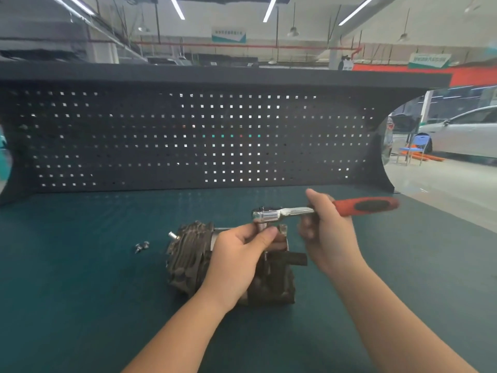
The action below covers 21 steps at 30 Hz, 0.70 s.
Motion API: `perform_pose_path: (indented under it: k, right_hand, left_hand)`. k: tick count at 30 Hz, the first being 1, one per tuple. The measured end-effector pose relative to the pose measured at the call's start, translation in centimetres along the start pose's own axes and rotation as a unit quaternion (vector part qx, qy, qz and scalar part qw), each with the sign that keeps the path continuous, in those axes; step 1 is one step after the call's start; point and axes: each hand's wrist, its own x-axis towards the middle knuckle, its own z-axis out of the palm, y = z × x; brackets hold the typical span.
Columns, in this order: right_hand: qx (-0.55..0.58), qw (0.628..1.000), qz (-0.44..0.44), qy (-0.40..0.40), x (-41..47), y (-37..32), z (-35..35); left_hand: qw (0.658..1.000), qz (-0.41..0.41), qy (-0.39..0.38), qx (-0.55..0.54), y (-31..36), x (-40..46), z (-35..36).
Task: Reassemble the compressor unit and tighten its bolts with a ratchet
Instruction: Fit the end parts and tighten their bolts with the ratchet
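Note:
A dark, ribbed compressor unit (188, 254) lies on the green bench mat (80, 278) in the middle of the view. Above its far end hovers a ratchet (285, 212) with a chrome head and a red and black handle (371, 205). My right hand (328, 232) grips the ratchet's shaft near the handle. My left hand (242, 254) pinches the socket under the ratchet head, over the compressor's top. Two loose bolts (142, 246) lie on the mat left of the compressor. A short bolt stub (172, 235) sticks out of its left end.
A black pegboard back panel (188, 138) rises behind the bench. To the right, past the bench edge, the workshop floor holds a blue chair (411, 150) and a white car (462, 133).

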Motion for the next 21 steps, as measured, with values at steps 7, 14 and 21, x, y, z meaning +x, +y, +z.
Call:
perform_pose_path:
  k: [7,14,21]
  right_hand:
    - [-0.355,0.786,-0.496,-0.096,-2.9,0.9,0.7]
    - [-0.36,0.832,-0.416,-0.073,-2.9,0.9,0.5]
    - [-0.078,0.995,-0.067,0.004,-0.8,1.1,0.0]
  left_hand:
    - [1.0,0.003,-0.006,0.013,1.0,-0.1,0.4]
    - [0.998,0.023,0.015,0.057,1.1,-0.4,0.3]
    - [0.999,-0.004,0.041,0.027,0.6,-0.4,0.6]
